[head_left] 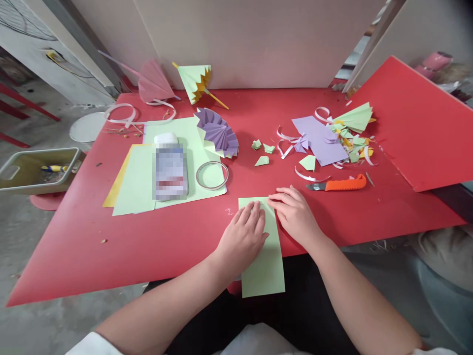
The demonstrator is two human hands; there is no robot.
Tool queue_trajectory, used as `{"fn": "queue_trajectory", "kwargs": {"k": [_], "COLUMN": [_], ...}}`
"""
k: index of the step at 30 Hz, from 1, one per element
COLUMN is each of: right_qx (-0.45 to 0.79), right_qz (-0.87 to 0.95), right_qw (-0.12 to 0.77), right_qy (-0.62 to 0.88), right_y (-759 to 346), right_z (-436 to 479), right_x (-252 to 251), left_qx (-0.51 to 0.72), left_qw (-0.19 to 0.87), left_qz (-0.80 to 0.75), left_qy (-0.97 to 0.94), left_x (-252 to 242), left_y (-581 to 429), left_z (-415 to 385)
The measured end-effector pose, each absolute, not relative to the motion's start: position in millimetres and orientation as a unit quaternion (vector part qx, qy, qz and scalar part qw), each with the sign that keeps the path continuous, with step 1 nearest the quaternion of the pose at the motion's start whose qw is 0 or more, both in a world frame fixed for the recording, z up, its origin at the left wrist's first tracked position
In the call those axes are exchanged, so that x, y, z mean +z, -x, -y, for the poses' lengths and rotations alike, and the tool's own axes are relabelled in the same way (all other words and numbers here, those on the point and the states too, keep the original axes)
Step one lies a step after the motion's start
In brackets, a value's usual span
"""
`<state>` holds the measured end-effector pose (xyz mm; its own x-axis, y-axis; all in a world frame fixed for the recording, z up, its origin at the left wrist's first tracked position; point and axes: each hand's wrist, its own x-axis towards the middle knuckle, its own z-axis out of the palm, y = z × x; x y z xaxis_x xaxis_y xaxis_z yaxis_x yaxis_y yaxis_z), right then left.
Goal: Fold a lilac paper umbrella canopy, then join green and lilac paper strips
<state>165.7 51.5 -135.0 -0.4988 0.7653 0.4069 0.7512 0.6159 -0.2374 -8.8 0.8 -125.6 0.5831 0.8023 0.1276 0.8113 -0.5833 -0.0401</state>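
A long strip of pale green paper (263,266) lies at the front edge of the red table, its near end hanging over the edge. My left hand (247,231) rests flat on the upper part of the paper, fingers stretched forward. At the paper's upper right edge is my right hand (293,212), its fingers extended and the fingertips touching the corner. Right of that hand lies an orange utility knife (345,183) with its blade toward the left. Small green folded paper pieces (262,160) sit beyond my hands.
Left on the red table (166,246) are green sheets (133,190), a phone (170,172), a roll of tape (212,175) and a purple pleated paper fan (218,133). Paper umbrellas (194,81) stand behind. Purple paper (320,140) and scraps lie right, beside a raised red board (417,128).
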Motion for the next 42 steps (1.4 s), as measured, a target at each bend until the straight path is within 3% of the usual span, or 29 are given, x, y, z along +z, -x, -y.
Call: {"fn": "queue_trajectory", "kwargs": {"k": [42], "right_qx": [0.005], "right_qz": [0.816], "right_qw": [0.177], "right_qy": [0.550], "right_y": [-157], "right_z": [-49], "right_x": [-127], "left_qx": [-0.049], "left_qw": [0.005], "left_qz": [0.509], "left_qy": [0.859], "left_x": [-119], "left_y": [5], "left_z": [-19]}}
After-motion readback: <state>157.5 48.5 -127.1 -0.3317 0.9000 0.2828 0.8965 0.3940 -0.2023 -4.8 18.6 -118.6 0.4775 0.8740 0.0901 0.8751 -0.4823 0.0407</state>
